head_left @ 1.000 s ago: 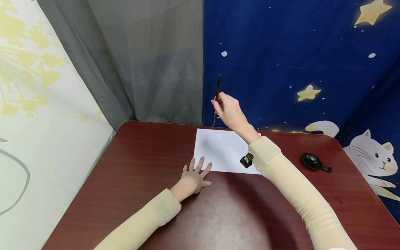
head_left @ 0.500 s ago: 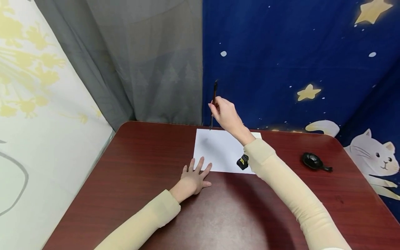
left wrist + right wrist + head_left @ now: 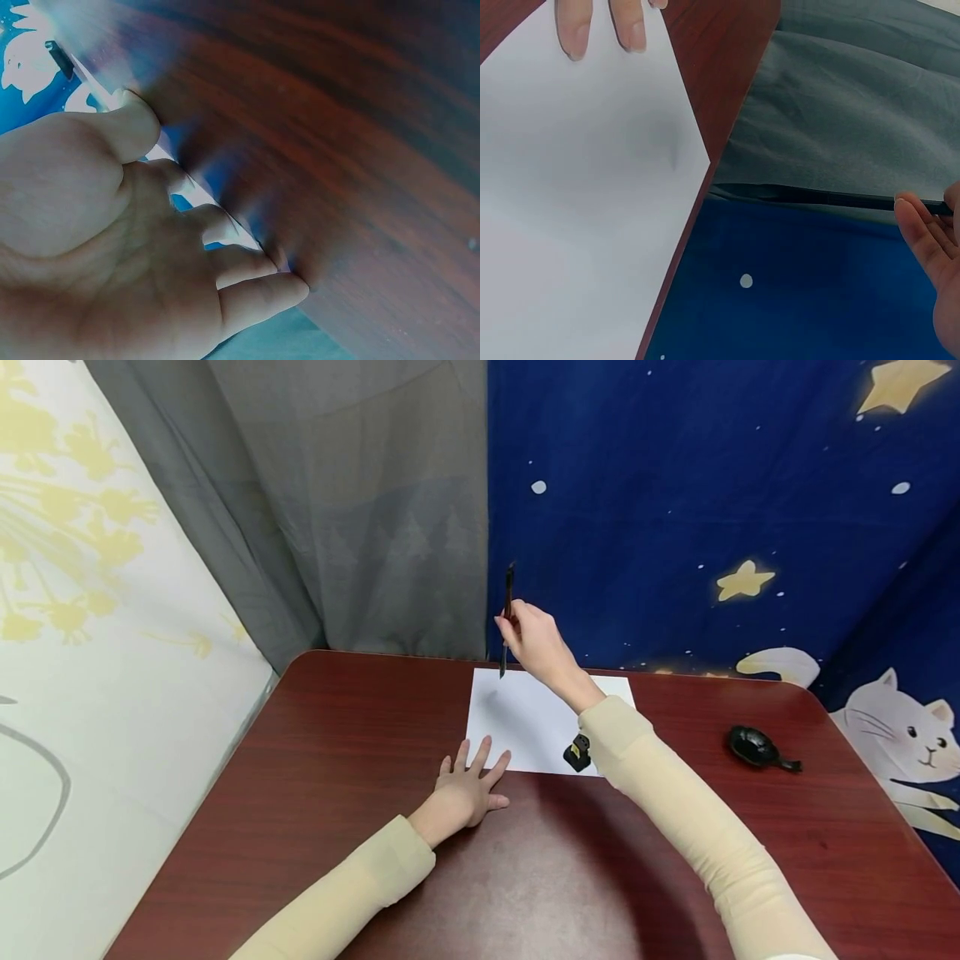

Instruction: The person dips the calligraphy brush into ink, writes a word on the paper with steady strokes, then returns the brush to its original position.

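Note:
My right hand (image 3: 536, 639) pinches a dark writing brush (image 3: 508, 587) by its shaft, held nearly upright. The dark bristle end points down over the far left part of a white sheet of paper (image 3: 525, 714). In the right wrist view, the brush (image 3: 832, 198) lies across the picture between the thumb and fingers of the right hand (image 3: 934, 240), and its tip appears apart from the paper (image 3: 592, 210). My left hand (image 3: 467, 789) rests with spread fingers on the near left edge of the sheet. The left wrist view shows the palm side of the left hand (image 3: 135, 232).
A black dish (image 3: 753, 747) with a short handle stands on the right side of the reddish-brown table (image 3: 360, 735). Grey and blue curtains (image 3: 637, 543) hang directly behind the far edge. A small black camera (image 3: 577, 753) hangs below the right wrist.
The right hand has come down and slightly left with the brush, bringing its tip from beyond the table's far edge to over the paper. The left hand stays in place.

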The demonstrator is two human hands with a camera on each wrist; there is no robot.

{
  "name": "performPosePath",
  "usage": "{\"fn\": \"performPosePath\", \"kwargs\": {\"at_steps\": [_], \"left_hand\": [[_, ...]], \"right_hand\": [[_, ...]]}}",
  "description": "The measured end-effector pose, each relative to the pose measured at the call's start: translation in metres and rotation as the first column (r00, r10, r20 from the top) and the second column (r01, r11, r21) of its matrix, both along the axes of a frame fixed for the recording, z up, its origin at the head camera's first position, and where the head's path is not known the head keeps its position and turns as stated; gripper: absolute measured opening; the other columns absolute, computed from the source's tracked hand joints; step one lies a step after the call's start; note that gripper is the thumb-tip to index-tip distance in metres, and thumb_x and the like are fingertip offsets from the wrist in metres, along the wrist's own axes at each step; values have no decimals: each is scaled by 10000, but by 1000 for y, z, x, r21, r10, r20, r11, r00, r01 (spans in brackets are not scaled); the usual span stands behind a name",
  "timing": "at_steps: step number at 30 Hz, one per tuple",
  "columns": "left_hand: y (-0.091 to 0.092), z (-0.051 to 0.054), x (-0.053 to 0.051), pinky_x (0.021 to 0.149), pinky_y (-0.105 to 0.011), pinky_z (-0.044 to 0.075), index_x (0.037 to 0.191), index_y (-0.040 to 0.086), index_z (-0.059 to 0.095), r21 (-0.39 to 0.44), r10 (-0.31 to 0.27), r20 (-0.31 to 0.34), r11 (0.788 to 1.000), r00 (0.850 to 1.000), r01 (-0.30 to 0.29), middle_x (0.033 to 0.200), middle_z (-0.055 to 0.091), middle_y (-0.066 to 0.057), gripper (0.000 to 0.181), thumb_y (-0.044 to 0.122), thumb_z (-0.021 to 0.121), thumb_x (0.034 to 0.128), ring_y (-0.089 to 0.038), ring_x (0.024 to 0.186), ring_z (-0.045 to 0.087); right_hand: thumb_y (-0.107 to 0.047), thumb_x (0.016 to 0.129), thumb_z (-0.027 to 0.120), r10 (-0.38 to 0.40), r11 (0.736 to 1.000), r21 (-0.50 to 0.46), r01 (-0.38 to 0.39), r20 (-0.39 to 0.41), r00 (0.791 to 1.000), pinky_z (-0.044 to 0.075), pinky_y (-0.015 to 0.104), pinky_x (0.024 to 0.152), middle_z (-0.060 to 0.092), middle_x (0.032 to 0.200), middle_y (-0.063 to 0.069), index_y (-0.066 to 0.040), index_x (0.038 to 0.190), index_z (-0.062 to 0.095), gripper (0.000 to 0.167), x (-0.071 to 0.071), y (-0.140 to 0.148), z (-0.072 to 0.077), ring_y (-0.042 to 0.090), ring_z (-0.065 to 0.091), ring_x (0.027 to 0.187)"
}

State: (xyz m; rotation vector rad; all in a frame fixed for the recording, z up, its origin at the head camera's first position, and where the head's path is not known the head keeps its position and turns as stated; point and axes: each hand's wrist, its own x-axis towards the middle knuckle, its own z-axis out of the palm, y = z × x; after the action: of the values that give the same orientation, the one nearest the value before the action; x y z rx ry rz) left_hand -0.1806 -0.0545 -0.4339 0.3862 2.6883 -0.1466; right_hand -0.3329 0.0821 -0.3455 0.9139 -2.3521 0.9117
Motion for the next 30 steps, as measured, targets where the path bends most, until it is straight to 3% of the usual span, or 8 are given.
{"fn": "performPosePath", "kwargs": {"at_steps": [8, 22, 28, 30], "left_hand": [[0, -1, 0, 1208, -471, 207, 1637, 360, 57, -28, -7, 6, 1000, 1000, 7, 1700, -52, -5, 684, 561, 322, 1039, -292, 1550, 22], [-1, -3, -1, 1205, -485, 208, 1636, 364, 79, -7, -3, -5, 1000, 1000, 3, 1701, -43, -7, 690, 572, 341, 1032, -298, 1550, 25], [-1, -9, -3, 1204, -487, 204, 1631, 381, 25, -25, -14, -11, 1000, 1000, 14, 1698, -86, 1, 701, 587, 324, 1031, -299, 1550, 15], [1, -6, -2, 1204, -482, 209, 1632, 378, 38, -27, -10, -10, 1000, 1000, 9, 1699, -73, 4, 697, 586, 323, 1032, -292, 1550, 18]], "right_hand": [[-117, 1048, 564, -3, 1000, 11, 3, 3, 1000, 543, 323, 608, 628, 833, 141, 23, 964, 623, 174, -1, -4, -5, 221, 630, 700], [-128, 1054, 555, -13, 999, 32, 11, 37, 999, 537, 322, 619, 614, 830, 130, 15, 973, 614, 175, -2, -10, -11, 225, 612, 712], [-131, 1056, 551, -16, 999, 35, 15, 28, 999, 528, 318, 607, 604, 819, 126, 16, 976, 610, 177, -2, -11, -15, 221, 598, 697], [-128, 1056, 550, -16, 999, 35, 15, 24, 1000, 523, 322, 607, 600, 817, 127, 19, 979, 610, 176, -2, -11, -15, 224, 589, 694]]}}
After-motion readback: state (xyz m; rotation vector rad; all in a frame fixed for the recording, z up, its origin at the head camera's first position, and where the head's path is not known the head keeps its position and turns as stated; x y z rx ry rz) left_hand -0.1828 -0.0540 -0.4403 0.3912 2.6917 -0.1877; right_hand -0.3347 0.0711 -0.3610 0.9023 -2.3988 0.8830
